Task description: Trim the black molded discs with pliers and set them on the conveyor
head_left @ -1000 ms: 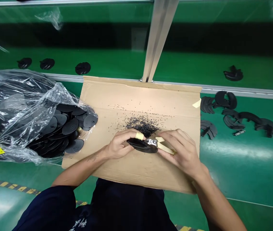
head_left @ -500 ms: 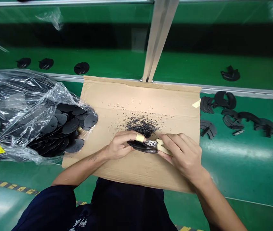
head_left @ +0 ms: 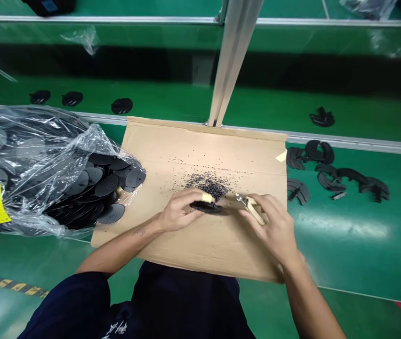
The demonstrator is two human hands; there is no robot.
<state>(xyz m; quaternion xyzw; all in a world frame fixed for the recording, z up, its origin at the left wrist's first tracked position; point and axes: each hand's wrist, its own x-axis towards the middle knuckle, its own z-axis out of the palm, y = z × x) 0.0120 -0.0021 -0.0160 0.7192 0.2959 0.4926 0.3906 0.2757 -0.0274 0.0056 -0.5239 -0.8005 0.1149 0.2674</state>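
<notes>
My left hand (head_left: 182, 209) is closed on a black plastic disc (head_left: 205, 207), held tilted above the cardboard sheet (head_left: 186, 245). Pale tape wraps a finger of that hand. My right hand (head_left: 274, 226) grips cutting pliers (head_left: 253, 208) with cream handles; their metal jaws point up and left, apart from the disc. Just beyond both hands lies a heap of tiny black scraps (head_left: 209, 184), scattered over the cardboard.
A clear plastic bag (head_left: 76, 141) spills many black discs (head_left: 107, 185) at the left. Several curved black parts (head_left: 354, 175) lie on the green table (head_left: 345, 235) at the right. A metal post (head_left: 230, 66) rises behind the cardboard. More black parts (head_left: 122, 105) sit behind the rail.
The pliers have come away from the disc toward the right, with my right hand. The disc stays in my left hand, its tilt slightly altered. The head view has shifted a little.
</notes>
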